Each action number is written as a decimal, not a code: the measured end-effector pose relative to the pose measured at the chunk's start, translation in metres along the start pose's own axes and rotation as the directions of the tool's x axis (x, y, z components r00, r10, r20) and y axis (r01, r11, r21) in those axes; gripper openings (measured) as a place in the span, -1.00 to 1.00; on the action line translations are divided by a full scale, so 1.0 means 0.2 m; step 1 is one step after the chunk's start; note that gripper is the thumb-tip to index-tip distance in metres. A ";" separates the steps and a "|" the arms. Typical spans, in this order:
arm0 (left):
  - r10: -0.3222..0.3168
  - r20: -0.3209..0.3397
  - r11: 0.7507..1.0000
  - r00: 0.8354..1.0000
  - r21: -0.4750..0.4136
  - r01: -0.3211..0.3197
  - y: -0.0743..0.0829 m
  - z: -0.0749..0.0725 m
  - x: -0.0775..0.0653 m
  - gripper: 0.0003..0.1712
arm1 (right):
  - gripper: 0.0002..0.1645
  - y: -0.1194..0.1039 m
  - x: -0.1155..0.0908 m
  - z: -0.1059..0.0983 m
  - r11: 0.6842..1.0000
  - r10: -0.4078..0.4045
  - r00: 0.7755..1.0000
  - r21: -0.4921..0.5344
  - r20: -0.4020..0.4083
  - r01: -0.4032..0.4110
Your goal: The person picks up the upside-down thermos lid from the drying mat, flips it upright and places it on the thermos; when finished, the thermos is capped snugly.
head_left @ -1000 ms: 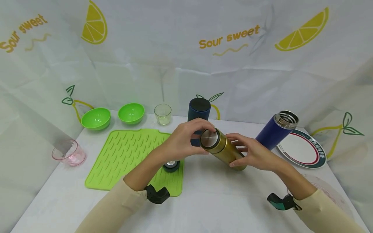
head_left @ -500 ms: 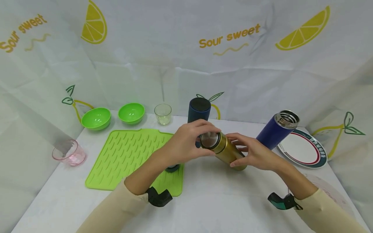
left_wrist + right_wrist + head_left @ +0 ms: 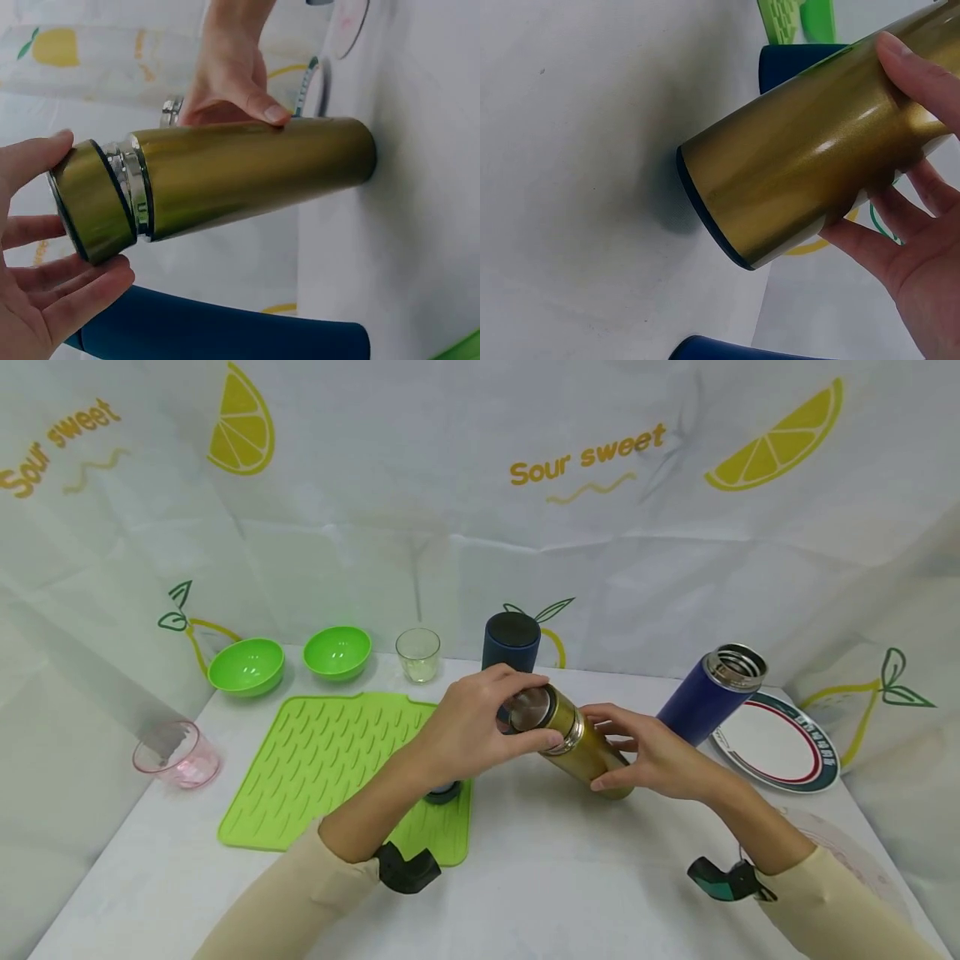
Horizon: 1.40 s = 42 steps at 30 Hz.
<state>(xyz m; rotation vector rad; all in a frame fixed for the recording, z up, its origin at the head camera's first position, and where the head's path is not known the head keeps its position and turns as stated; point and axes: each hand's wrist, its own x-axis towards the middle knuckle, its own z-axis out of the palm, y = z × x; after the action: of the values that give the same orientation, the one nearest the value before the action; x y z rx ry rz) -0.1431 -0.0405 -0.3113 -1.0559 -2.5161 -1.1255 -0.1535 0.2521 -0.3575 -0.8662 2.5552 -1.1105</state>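
A gold thermos bottle (image 3: 588, 752) leans to the left in front of me, its base low over the white table. My right hand (image 3: 656, 752) grips its body, thumb on the near side and fingers round the far side. My left hand (image 3: 472, 722) holds the gold lid (image 3: 94, 202) between thumb and fingers. In the left wrist view the lid sits crooked at the mouth, with the steel neck (image 3: 127, 180) showing between lid and body. A dark blue bottle (image 3: 512, 639) stands behind the left hand, partly hidden.
A purple-blue bottle (image 3: 708, 693) with a bare steel mouth stands at right, before a rimmed plate (image 3: 825, 768). A green mat (image 3: 315, 777) at left bears a small black lid (image 3: 444, 793). Green bowls (image 3: 247, 667), a clear glass (image 3: 418, 656) and a pink glass (image 3: 180, 756) stand behind and left.
My left hand shifted its grasp on the lid, and the lid now sits tilted away from the bottle, showing the steel neck. The right hand stays on the bottle.
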 end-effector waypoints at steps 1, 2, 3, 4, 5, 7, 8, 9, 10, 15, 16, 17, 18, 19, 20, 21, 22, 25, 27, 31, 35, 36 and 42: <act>-0.009 -0.012 1.000 1.000 0.020 0.009 0.00 0.00 0.00 -0.31 | -0.03 0.00 0.00 0.00 1.000 0.000 1.000 0.001 0.000 0.000; -0.012 -0.018 1.000 1.000 0.026 0.013 0.00 0.00 0.00 -0.31 | -0.03 0.00 0.00 0.00 1.000 0.000 1.000 0.002 0.001 0.000; -0.008 -0.015 1.000 1.000 0.029 0.008 0.00 0.00 0.00 -0.31 | -0.03 0.00 0.00 0.00 1.000 -0.001 1.000 0.003 0.001 0.001; 0.005 -0.004 1.000 1.000 0.026 -0.005 0.00 0.00 0.00 -0.30 | -0.04 0.00 0.00 0.00 1.000 -0.003 1.000 0.004 0.002 0.003; 0.017 0.010 1.000 1.000 0.018 -0.018 -0.01 0.00 0.00 -0.30 | -0.04 0.00 0.01 0.00 1.000 -0.006 1.000 0.006 0.003 0.006; 0.050 0.049 0.998 0.998 -0.032 -0.048 -0.02 -0.01 0.01 -0.31 | -0.04 0.00 0.01 0.00 1.000 -0.009 1.000 0.008 0.006 0.009; 0.070 0.072 0.995 0.995 -0.070 -0.065 -0.02 -0.02 0.01 -0.32 | -0.03 0.00 0.01 0.00 1.000 -0.009 1.000 0.008 0.007 0.009; 0.093 0.094 0.991 0.991 -0.103 -0.083 -0.02 -0.02 0.01 -0.33 | -0.04 0.00 0.01 0.00 1.000 -0.008 1.000 0.007 0.008 0.008; 0.115 0.117 0.986 0.986 -0.135 -0.099 -0.03 -0.03 0.02 -0.33 | -0.04 0.00 0.01 0.00 1.000 -0.005 1.000 0.006 0.009 0.005; 0.198 0.183 0.970 0.963 -0.180 -0.165 -0.04 -0.05 0.03 -0.32 | -0.04 -0.01 0.01 0.00 1.000 0.004 1.000 0.003 0.016 -0.004; 0.200 0.186 0.970 0.962 -0.176 -0.168 -0.04 -0.05 0.03 -0.31 | -0.04 -0.01 0.01 0.00 1.000 0.002 1.000 0.003 0.016 -0.002; 0.200 0.187 0.972 0.962 -0.165 -0.170 -0.04 -0.05 0.03 -0.29 | -0.04 -0.01 0.00 0.00 1.000 0.001 1.000 0.003 0.015 -0.001; 0.193 0.186 0.975 0.964 -0.151 -0.166 -0.04 -0.05 0.03 -0.27 | -0.03 -0.01 0.00 -0.01 1.000 -0.001 1.000 0.002 0.015 0.001; 0.179 0.180 0.979 0.967 -0.131 -0.156 -0.04 -0.05 0.02 -0.26 | -0.03 -0.01 0.01 -0.01 1.000 -0.005 1.000 0.001 0.015 0.005; 0.160 0.169 0.984 0.973 -0.099 -0.145 -0.03 -0.04 0.02 -0.25 | -0.03 -0.01 0.00 -0.01 1.000 -0.007 1.000 -0.002 0.014 0.007; 0.140 0.152 0.989 0.978 -0.062 -0.132 -0.03 -0.04 0.02 -0.26 | -0.03 -0.01 0.00 0.00 1.000 -0.008 1.000 -0.002 0.014 0.008; 0.119 0.133 0.993 0.984 -0.021 -0.117 -0.02 -0.03 0.02 -0.26 | -0.03 -0.01 0.00 -0.01 1.000 -0.010 1.000 -0.002 0.013 0.010; 0.092 0.095 0.995 0.991 0.017 -0.094 -0.01 -0.02 0.01 -0.27 | -0.03 0.00 0.00 -0.01 1.000 -0.011 1.000 0.000 0.014 0.011; 0.124 0.104 0.992 0.987 -0.025 -0.122 -0.02 -0.03 0.01 -0.33 | -0.02 0.00 0.00 -0.01 1.000 -0.006 1.000 0.003 0.013 0.006; 0.153 0.137 0.987 0.979 -0.067 -0.145 -0.02 -0.03 0.01 -0.22 | -0.01 0.00 0.00 -0.01 1.000 -0.001 1.000 0.007 0.012 0.001; 0.110 0.097 0.994 0.989 0.013 -0.112 -0.02 -0.01 0.01 -0.22 | -0.02 0.01 0.00 -0.01 1.000 -0.009 1.000 0.012 0.009 0.008; 0.117 0.094 0.993 0.989 -0.004 -0.118 -0.02 -0.01 0.01 -0.26 | -0.02 0.01 0.00 0.00 1.000 -0.009 1.000 0.011 0.008 0.009; 0.099 0.118 0.995 0.988 -0.006 -0.099 -0.02 -0.03 0.00 -0.24 | -0.02 0.00 0.01 0.00 1.000 -0.011 1.000 0.006 0.004 0.011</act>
<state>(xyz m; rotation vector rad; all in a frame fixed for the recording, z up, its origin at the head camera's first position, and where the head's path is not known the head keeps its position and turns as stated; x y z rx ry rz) -0.1468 -0.0458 -0.3099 -1.2675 -2.5198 -1.0651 -0.1546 0.2514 -0.3582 -0.8806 2.5452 -1.1183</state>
